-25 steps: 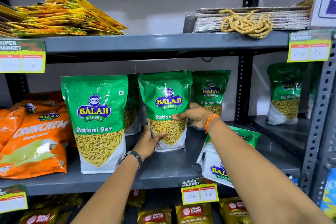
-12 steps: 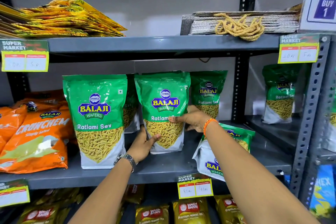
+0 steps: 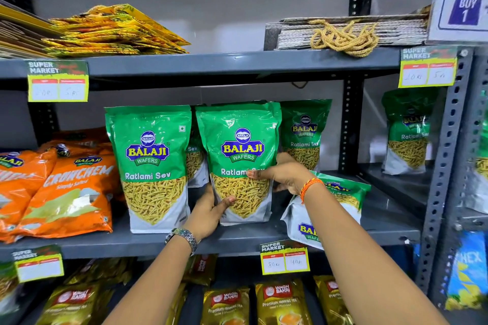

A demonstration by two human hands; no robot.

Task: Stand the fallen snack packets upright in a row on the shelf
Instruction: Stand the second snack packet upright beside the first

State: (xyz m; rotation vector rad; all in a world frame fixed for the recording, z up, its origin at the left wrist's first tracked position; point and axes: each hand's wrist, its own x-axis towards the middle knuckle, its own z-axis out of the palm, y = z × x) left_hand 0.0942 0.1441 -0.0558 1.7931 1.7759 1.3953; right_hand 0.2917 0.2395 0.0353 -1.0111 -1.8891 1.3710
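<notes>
On the grey middle shelf [image 3: 237,241], both hands grip the middle green packet [image 3: 241,145], which stands upright near the front edge. The left hand [image 3: 208,212] clasps its lower left corner, thumb pressed across the clear window over the yellow sev, the other fingers hidden behind the packet. The right hand [image 3: 284,177] holds the right edge about halfway up, fingers [image 3: 257,173] laid flat over the printed name, thumb out of sight behind. A watch [image 3: 183,237] sits on the left wrist, an orange thread band [image 3: 309,186] on the right. Just beside it to the left stands another green packet [image 3: 149,166], upright and facing front, with a small gap between the two. Behind that gap a third green packet [image 3: 195,163] shows partly, and a fourth [image 3: 306,132] stands upright at the back right, touching or nearly touching the held one. Under the right forearm a fallen packet [image 3: 340,192] lies on its back, bottom end toward the shelf's front edge and overhanging it slightly. Orange packets [image 3: 68,192] slump at the left end of the shelf. A yellow price tag [image 3: 285,258] hangs on the front lip below the held packet. Through the upright post, a further green packet [image 3: 408,132] stands in the neighbouring bay.
</notes>
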